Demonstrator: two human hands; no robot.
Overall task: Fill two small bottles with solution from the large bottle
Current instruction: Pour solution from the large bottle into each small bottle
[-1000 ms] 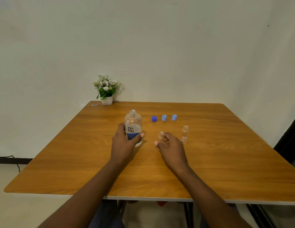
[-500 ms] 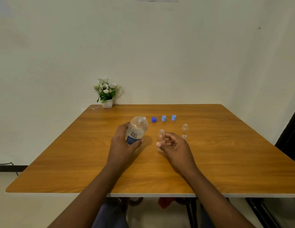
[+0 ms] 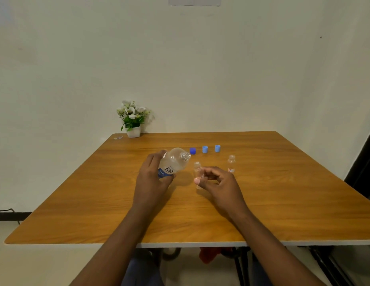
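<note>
From my remote seat the change is plain: a second ago the large bottle point(image 3: 173, 162) stood upright on the tabletop point(image 3: 283, 193), and now my left hand point(image 3: 153, 178) has it lifted and tipped well over to the right, its open mouth just beside and slightly above the neck of the near small bottle point(image 3: 198, 172). I read that as the first pour being lined up, though I see no stream yet and neither small bottle looks filled. My left fingers point(image 3: 151, 164) are wrapped round the large bottle's labelled lower half. My right hand point(image 3: 221, 184) pinches the small bottle between thumb and curled fingers, holding it upright; I cannot tell if its base touches the wood. The other small bottle point(image 3: 231, 163) stands alone to the right, well apart from both hands. The large bottle is clear, rounded plastic with a threaded neck and a white-and-blue label, the liquid inside colourless. The small ones are slim, clear cylinders with narrow necks, so the target is tight and a spill looks likely if I tip fast. Beyond them lie three smooth plastic caps in a row, one dark blue cap point(image 3: 192, 150) and two light blue caps point(image 3: 204, 149), on glossy wood-grain laminate, with a white square flower pot point(image 3: 133, 132) at the far left corner
</note>
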